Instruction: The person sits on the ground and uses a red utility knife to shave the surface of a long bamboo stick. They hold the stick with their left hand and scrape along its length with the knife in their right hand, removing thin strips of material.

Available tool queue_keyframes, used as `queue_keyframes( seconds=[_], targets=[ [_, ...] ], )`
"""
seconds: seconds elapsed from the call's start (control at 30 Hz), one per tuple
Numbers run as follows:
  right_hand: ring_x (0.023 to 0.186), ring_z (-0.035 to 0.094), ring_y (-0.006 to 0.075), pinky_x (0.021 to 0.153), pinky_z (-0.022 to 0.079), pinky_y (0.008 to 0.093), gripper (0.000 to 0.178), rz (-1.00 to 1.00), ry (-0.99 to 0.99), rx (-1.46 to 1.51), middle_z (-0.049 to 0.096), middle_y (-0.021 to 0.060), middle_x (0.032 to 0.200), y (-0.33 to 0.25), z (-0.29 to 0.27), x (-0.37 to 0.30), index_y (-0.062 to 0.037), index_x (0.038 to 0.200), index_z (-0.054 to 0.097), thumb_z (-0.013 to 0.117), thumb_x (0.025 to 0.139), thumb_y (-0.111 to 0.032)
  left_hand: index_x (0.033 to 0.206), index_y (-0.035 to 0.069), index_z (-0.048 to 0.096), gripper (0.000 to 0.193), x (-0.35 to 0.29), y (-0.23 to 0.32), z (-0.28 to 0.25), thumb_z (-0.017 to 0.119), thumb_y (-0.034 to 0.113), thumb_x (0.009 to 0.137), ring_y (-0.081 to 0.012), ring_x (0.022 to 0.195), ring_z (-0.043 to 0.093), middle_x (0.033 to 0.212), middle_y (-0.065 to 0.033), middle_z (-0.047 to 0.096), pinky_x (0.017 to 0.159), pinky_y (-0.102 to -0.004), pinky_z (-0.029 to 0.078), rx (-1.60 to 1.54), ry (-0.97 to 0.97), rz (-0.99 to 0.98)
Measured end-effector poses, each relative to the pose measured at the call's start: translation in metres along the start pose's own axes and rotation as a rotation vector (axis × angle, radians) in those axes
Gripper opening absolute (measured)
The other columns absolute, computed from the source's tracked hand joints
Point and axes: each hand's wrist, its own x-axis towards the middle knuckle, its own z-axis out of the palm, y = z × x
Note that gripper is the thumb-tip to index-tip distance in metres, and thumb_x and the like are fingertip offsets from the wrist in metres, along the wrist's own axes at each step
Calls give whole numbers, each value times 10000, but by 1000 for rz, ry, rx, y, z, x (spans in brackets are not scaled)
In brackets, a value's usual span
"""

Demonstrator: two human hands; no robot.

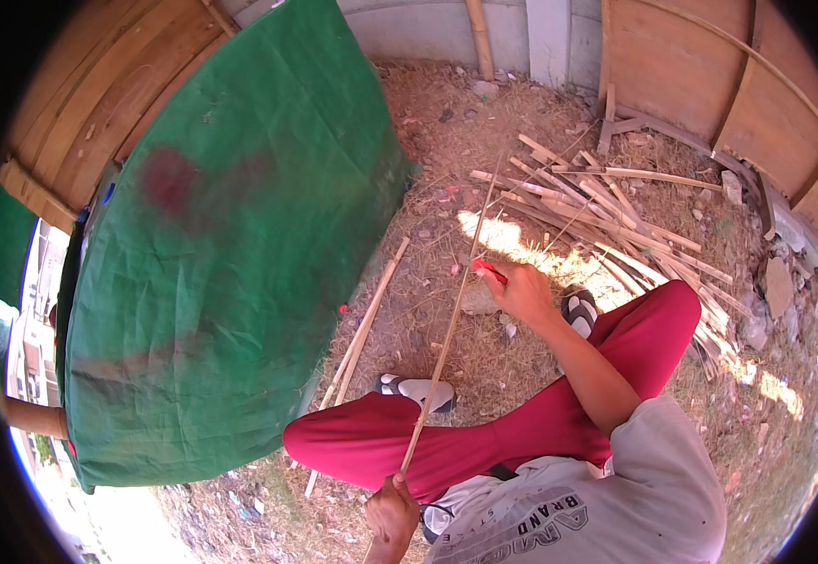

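A long, thin bamboo strip (443,362) runs from the lower middle up over my lap toward the far ground. My left hand (392,510) is closed round its lower end, close to my body. In my right hand (525,294) is a small red-handled tool (493,271), gripped at the strip's upper part, where it seems to touch the strip. Its working end is too small to make out. I sit with bent knees in dark red trousers (390,442), and the strip passes over them.
A heap of split bamboo strips (606,211) lies at the right, beyond my right knee. More bamboo strips (364,324) rest on the ground beside a large green tarp (230,254) at the left. Wooden panels (682,66) and a pale wall (418,33) stand behind. Rubble (778,287) lies far right.
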Motion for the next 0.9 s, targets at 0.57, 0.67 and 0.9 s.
queue_keyframes(
  seconds=[0.57, 0.67, 0.9],
  targets=[
    [797, 696, 454, 726, 551, 526, 429, 360, -59, -185, 711, 234, 794, 44, -19, 52, -131, 1033, 801, 632, 954, -517, 1053, 89, 729, 190, -75, -138, 29, 560, 81, 965, -348, 873, 724, 996, -189, 731, 744, -444, 577, 105, -145, 102],
    [784, 699, 439, 723, 555, 519, 464, 289, -64, -185, 710, 229, 775, 51, -18, 50, -142, 1084, 797, 620, 956, -552, 1073, 92, 731, 211, -85, -138, 24, 555, 74, 958, -340, 904, 731, 1048, -177, 737, 781, -436, 585, 1, -125, 68],
    [861, 705, 465, 773, 557, 534, 531, 416, 86, -247, 720, 267, 847, 84, 0, 51, -76, 1005, 798, 606, 952, -568, 1096, 85, 712, 223, -88, -115, -10, 521, 154, 1003, -376, 814, 714, 905, -191, 730, 708, -480, 559, 130, -304, -133]
  ],
)
